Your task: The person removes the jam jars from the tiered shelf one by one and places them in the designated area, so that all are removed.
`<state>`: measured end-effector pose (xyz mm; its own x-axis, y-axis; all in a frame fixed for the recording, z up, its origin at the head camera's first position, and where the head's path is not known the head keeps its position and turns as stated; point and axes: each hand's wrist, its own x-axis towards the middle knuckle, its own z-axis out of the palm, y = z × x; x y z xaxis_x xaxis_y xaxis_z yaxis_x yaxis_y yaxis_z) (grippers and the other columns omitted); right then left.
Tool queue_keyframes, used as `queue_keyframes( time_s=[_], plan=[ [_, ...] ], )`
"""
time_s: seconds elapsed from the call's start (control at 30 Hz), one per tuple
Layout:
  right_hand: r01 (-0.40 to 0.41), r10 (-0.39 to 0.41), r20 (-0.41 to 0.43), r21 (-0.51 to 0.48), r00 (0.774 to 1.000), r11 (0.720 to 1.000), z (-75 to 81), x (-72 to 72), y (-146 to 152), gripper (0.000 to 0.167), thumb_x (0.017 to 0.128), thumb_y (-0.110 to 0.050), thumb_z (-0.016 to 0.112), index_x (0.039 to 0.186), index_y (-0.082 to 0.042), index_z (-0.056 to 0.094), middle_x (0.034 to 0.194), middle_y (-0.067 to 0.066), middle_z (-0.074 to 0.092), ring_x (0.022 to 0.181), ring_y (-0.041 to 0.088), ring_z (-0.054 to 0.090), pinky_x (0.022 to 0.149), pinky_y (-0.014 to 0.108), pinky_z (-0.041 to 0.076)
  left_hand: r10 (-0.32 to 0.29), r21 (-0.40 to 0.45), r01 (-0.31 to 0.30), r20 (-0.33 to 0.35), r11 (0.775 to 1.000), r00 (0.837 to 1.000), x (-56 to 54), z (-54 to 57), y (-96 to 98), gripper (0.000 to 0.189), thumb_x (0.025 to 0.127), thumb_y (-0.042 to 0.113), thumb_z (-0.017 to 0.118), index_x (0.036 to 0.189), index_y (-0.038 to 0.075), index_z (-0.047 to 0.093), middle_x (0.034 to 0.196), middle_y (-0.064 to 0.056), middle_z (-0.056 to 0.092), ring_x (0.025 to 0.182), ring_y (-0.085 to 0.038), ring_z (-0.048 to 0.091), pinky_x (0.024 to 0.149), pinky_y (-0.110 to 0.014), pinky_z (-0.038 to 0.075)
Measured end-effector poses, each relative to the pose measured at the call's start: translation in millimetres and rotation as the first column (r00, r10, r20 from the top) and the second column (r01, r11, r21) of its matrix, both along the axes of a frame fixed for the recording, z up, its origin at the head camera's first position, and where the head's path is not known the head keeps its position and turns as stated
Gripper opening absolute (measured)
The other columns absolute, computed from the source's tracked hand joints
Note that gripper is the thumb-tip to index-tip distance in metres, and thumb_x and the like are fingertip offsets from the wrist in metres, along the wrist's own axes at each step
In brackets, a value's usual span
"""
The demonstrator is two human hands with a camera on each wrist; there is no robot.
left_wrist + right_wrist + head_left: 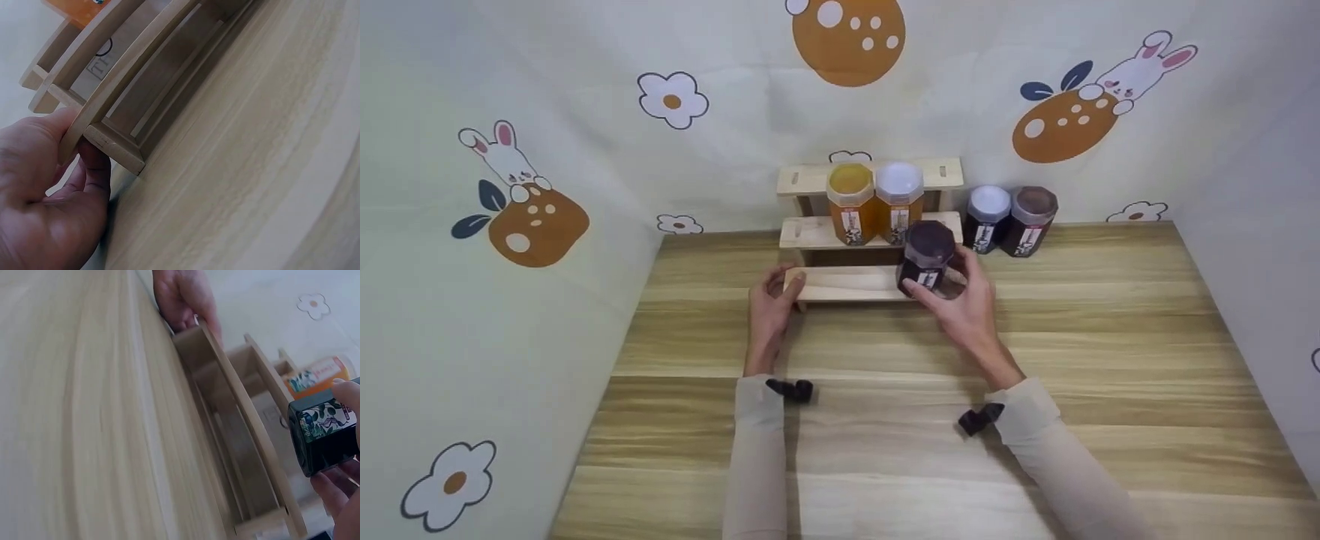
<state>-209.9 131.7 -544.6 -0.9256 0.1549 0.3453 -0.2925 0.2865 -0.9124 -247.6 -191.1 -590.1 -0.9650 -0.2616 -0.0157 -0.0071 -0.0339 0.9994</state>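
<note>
A three-step wooden rack (847, 283) stands against the back wall. My left hand (769, 307) grips the left end of its lowest step, thumb on top and fingers curled beneath, as the left wrist view shows. In my right hand (969, 311) is a dark hexagonal jar (928, 251) with a dark lid, held between thumb and fingers at the right end of that step. The right wrist view shows the jar's label (326, 421) and its base tilted beside the step's edge. Two amber jars, one yellow-lidded (851, 206) and one white-lidded (899, 206), stand side by side on the middle step.
Right of the rack, a white-lidded dark jar (988, 217) and a brown-lidded dark jar (1033, 223) stand together on the wood-grain table (877, 450). Patterned cloth walls (750, 112) enclose the back and sides. A small black camera is strapped to each wrist.
</note>
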Motion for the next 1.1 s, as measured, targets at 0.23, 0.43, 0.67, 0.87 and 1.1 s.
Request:
queue_keyframes(
  time_s=[0.23, 0.43, 0.67, 0.87, 1.1],
  plan=[
    [0.041, -0.04, 0.05, -0.023, 0.998, 0.999, -0.5, 1.1, 50, 0.09, 0.076, -0.03, 0.102, 0.149, -0.008, 0.055, 0.142, 0.013, 0.064, 0.127, 0.031, 0.066, 0.102, 0.047, 0.062, -0.023, -0.019, 0.024, 0.017, 1.0, 1.0, -0.9, 2.4, -1.9, 0.045, 0.098, 0.025, 0.084, 0.135, 0.004, 0.069, 0.128, -0.013, 0.07, 0.122, -0.021, 0.065, 0.098, -0.023, 0.053],
    [0.095, -0.097, 0.029, 0.075, 0.995, 0.993, -9.9, 1.5, 87, 0.09, 0.074, -0.03, 0.103, 0.146, -0.004, 0.056, 0.138, 0.015, 0.066, 0.124, 0.034, 0.068, 0.108, 0.051, 0.057, -0.006, -0.005, 0.006, -0.042, 1.0, 0.999, -1.8, 0.7, -2.5, 0.039, 0.098, 0.016, 0.083, 0.132, 0.001, 0.07, 0.121, -0.011, 0.068, 0.116, -0.02, 0.065, 0.107, -0.028, 0.051],
    [0.11, -0.123, 0.078, 0.159, 0.989, 0.981, -17.3, 1.8, 123, 0.09, 0.076, -0.029, 0.102, 0.146, 0.0, 0.052, 0.142, 0.021, 0.065, 0.13, 0.042, 0.067, 0.112, 0.056, 0.054, 0.005, -0.012, -0.006, -0.042, 1.0, 0.999, -2.1, -0.9, -2.3, 0.041, 0.097, 0.015, 0.083, 0.132, 0.0, 0.069, 0.123, -0.012, 0.068, 0.116, -0.02, 0.064, 0.116, -0.032, 0.047],
    [0.124, -0.15, 0.166, 0.16, 0.975, 0.979, -22.2, -1.7, 152, 0.092, 0.08, -0.03, 0.1, 0.148, 0.003, 0.047, 0.149, 0.025, 0.06, 0.137, 0.046, 0.062, 0.116, 0.056, 0.051, 0.005, -0.02, -0.005, -0.026, 1.0, 1.0, -1.7, -1.5, -1.7, 0.041, 0.097, 0.017, 0.084, 0.132, 0.002, 0.07, 0.126, -0.014, 0.068, 0.12, -0.022, 0.065, 0.117, -0.037, 0.048],
    [0.168, -0.205, 0.243, 0.165, 0.948, 0.972, -24.8, -6.3, 180, 0.093, 0.085, -0.028, 0.096, 0.154, 0.002, 0.042, 0.156, 0.027, 0.054, 0.144, 0.046, 0.056, 0.122, 0.054, 0.046, 0.005, -0.023, -0.006, -0.014, 1.0, 1.0, -2.0, -2.2, -0.4, 0.041, 0.097, 0.018, 0.084, 0.132, 0.002, 0.07, 0.127, -0.014, 0.069, 0.123, -0.023, 0.065, 0.125, -0.037, 0.043]
  ],
)
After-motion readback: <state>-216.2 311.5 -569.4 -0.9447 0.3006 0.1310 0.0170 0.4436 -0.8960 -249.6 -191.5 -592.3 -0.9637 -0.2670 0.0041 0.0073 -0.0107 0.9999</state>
